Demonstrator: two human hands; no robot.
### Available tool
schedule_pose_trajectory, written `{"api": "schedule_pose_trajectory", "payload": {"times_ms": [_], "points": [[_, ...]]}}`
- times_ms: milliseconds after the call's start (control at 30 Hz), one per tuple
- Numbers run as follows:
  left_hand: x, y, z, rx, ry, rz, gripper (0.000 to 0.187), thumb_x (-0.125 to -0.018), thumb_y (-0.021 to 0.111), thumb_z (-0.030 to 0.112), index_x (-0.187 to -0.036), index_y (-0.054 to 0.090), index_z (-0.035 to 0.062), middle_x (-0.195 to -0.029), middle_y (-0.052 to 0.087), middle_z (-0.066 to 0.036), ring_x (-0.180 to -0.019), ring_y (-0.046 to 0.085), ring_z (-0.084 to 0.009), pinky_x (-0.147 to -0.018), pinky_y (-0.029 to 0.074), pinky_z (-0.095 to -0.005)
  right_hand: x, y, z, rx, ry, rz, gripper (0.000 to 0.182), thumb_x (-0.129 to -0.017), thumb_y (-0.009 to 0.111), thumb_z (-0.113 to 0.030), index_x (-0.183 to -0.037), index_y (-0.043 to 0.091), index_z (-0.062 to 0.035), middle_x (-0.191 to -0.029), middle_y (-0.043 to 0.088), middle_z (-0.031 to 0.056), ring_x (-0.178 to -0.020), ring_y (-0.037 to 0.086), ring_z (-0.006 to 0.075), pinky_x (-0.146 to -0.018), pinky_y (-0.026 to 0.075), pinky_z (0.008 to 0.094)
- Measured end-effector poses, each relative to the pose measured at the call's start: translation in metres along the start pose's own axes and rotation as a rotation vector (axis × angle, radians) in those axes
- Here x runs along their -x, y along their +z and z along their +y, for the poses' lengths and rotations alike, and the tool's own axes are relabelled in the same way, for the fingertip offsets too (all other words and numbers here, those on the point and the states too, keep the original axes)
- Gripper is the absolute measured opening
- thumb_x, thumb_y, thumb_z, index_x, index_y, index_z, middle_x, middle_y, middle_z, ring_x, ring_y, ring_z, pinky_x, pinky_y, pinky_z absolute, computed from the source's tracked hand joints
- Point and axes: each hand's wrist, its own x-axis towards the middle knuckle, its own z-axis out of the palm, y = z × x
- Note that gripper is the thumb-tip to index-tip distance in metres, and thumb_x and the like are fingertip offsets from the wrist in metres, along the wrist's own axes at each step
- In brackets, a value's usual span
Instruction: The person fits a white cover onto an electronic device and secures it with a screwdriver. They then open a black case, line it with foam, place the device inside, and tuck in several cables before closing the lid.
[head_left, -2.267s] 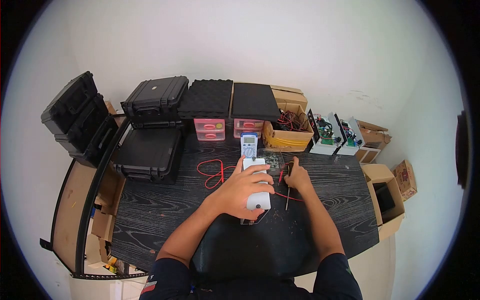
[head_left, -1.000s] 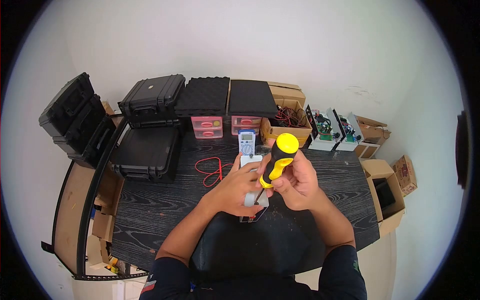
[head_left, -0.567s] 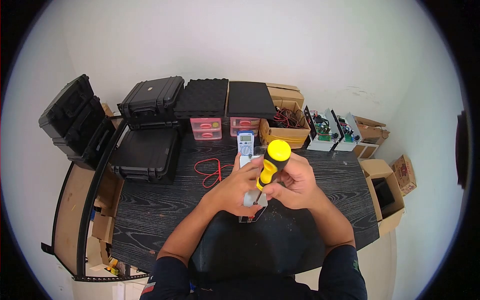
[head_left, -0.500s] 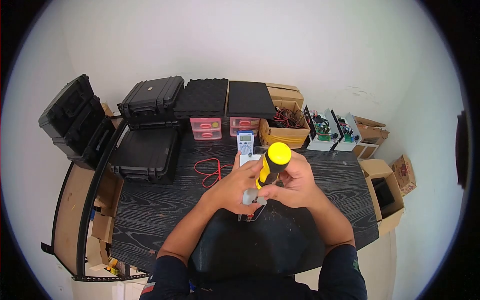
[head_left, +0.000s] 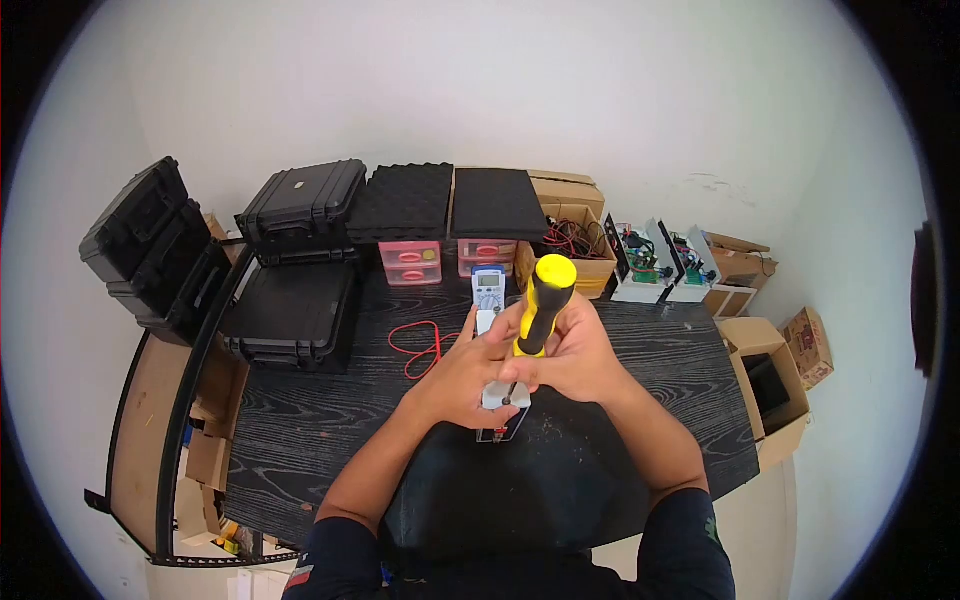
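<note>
A yellow and black screwdriver (head_left: 546, 308) stands nearly upright, slightly tilted, with my right hand (head_left: 582, 352) closed around the lower part of its handle. Its thin shaft runs down to a small dark spot, seemingly a screw, on a white-topped device (head_left: 494, 397). My left hand (head_left: 463, 378) grips this device from the left, fingers wrapped over it, hiding much of its middle. The device's near end looks clear-sided, with something red inside. Just beyond the hands lies a blue and white multimeter (head_left: 488, 291). A red test lead (head_left: 436, 350) curls left of my left hand.
Black hard cases (head_left: 290, 300) are stacked at the left. Foam sheets (head_left: 497, 203) rest over pink drawer boxes (head_left: 411, 264) at the back. A carton of cables (head_left: 572, 250) and white units with green circuit boards (head_left: 640, 262) stand back right. Another open carton (head_left: 768, 385) sits beyond the right edge.
My right hand and the screwdriver have moved slightly up and left, the handle's top tilting away. The screwdriver shaft and the device's near top now show more clearly.
</note>
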Motion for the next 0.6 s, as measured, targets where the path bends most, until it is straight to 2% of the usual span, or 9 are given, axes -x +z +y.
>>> {"api": "schedule_pose_trajectory", "payload": {"times_ms": [67,100,167,267,367,433,467,600], "points": [[0.003,0.002,-0.002,-0.080,0.095,0.071,0.047,-0.071,0.083,0.035,-0.111,0.076,0.0127,-0.143,0.060,-0.021,-0.155,0.033,-0.0487,-0.126,0.005,-0.0754,0.002,-0.002,0.000,-0.093,0.073,0.003,0.044,-0.099,0.074,-0.003,-0.138,0.055,0.0008,-0.112,0.075,0.0146,-0.091,0.074,0.0148,-0.071,0.061,0.0275],[0.005,0.004,-0.006,-0.047,0.073,0.051,0.046,-0.071,0.083,0.035,-0.110,0.076,0.0128,-0.144,0.059,-0.021,-0.154,0.034,-0.0485,-0.126,0.005,-0.0757,0.003,-0.004,0.000,-0.178,0.130,0.003,0.047,-0.096,0.077,0.001,-0.137,0.055,0.0006,-0.110,0.076,0.0139,-0.092,0.074,0.0145,-0.072,0.061,0.0276],[0.008,0.007,-0.014,0.001,0.048,0.029,0.042,-0.071,0.082,0.036,-0.106,0.076,0.0126,-0.143,0.058,-0.022,-0.151,0.037,-0.0481,-0.126,0.007,-0.0760,0.002,-0.010,0.001,-0.144,0.125,-0.090,0.051,-0.094,0.078,0.003,-0.138,0.055,0.0001,-0.112,0.075,0.0133,-0.094,0.074,0.0144,-0.076,0.062,0.0285],[0.004,0.006,-0.008,-0.003,0.061,0.047,0.038,-0.070,0.082,0.036,-0.099,0.075,0.0121,-0.137,0.059,-0.021,-0.144,0.042,-0.0476,-0.126,0.011,-0.0749,0.002,0.001,0.008,-0.137,0.010,-0.036,0.052,-0.094,0.078,0.001,-0.140,0.054,-0.0002,-0.116,0.074,0.0119,-0.099,0.073,0.0144,-0.083,0.062,0.0293],[0.005,0.006,-0.006,-0.074,0.052,0.040,0.037,-0.070,0.081,0.037,-0.096,0.074,0.0118,-0.133,0.059,-0.020,-0.137,0.045,-0.0472,-0.126,0.013,-0.0742,0.006,0.003,0.006,-0.092,0.010,-0.016,0.045,-0.100,0.073,-0.003,-0.140,0.053,-0.0008,-0.123,0.072,0.0122,-0.104,0.072,0.0136,-0.088,0.061,0.0306],[0.008,0.007,-0.010,-0.111,0.065,0.035,0.038,-0.070,0.081,0.037,-0.098,0.074,0.0125,-0.134,0.058,-0.021,-0.139,0.045,-0.0466,-0.126,0.013,-0.0748,0.005,0.001,0.000,-0.187,0.083,-0.068,0.042,-0.097,0.074,0.003,-0.133,0.053,-0.0025,-0.128,0.071,0.0141,-0.104,0.071,0.0124,-0.091,0.060,0.0313],[0.008,0.007,-0.011,-0.105,0.062,0.024,0.038,-0.070,0.081,0.037,-0.098,0.074,0.0131,-0.135,0.058,-0.021,-0.140,0.045,-0.0461,-0.126,0.012,-0.0753,0.004,-0.003,-0.005,-0.215,0.148,-0.105,0.041,-0.097,0.074,0.003,-0.132,0.053,-0.0019,-0.125,0.071,0.0132,-0.103,0.071,0.0121,-0.090,0.061,0.0309],[0.005,0.003,-0.007,-0.053,0.032,-0.001,0.037,-0.071,0.083,0.037,-0.099,0.075,0.0150,-0.136,0.057,-0.020,-0.145,0.043,-0.0442,-0.126,0.009,-0.0769,0.005,-0.003,0.006,-0.115,0.068,-0.096,0.040,-0.102,0.070,-0.001,-0.138,0.052,-0.0012,-0.126,0.071,0.0133,-0.099,0.070,0.0112,-0.084,0.060,0.0293]]}}
